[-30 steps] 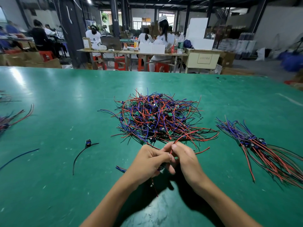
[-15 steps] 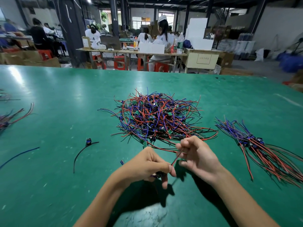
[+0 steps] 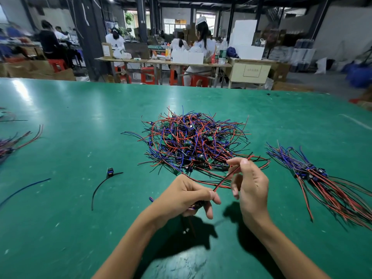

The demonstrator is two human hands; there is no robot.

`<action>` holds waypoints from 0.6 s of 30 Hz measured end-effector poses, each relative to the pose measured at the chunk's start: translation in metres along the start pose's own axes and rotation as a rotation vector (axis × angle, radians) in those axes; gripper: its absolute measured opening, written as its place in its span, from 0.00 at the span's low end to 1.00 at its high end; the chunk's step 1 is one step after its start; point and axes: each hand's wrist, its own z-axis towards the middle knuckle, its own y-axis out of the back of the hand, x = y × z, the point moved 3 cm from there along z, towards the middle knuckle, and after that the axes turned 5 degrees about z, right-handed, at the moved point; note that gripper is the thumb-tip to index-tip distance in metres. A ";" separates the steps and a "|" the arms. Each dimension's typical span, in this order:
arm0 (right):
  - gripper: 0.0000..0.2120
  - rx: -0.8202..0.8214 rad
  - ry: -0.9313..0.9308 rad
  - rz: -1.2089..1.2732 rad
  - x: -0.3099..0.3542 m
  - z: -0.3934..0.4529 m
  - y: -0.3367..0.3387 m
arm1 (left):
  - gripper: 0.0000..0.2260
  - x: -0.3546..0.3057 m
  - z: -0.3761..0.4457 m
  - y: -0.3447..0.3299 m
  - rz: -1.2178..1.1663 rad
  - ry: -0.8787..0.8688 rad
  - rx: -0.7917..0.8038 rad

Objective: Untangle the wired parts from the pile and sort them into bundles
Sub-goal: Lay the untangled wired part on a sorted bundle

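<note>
No writing is legible. At lower centre the left hand (image 3: 188, 195) clenches a small wired part, and the right hand (image 3: 248, 182) pinches its red wire (image 3: 225, 179), stretched between them. The tangled pile (image 3: 195, 140) lies just above on the green table (image 3: 80, 127); a sorted bundle (image 3: 318, 176) lies at right. Open tabletop lies at lower left.

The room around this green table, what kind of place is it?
Probably a small assembly workshop: a tangled pile of wired parts on the green table, a sorted bundle, and seated workers at benches behind.
</note>
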 end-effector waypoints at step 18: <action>0.22 0.465 0.170 -0.392 -0.005 -0.029 -0.028 | 0.16 0.008 0.009 0.014 -0.820 0.044 -0.497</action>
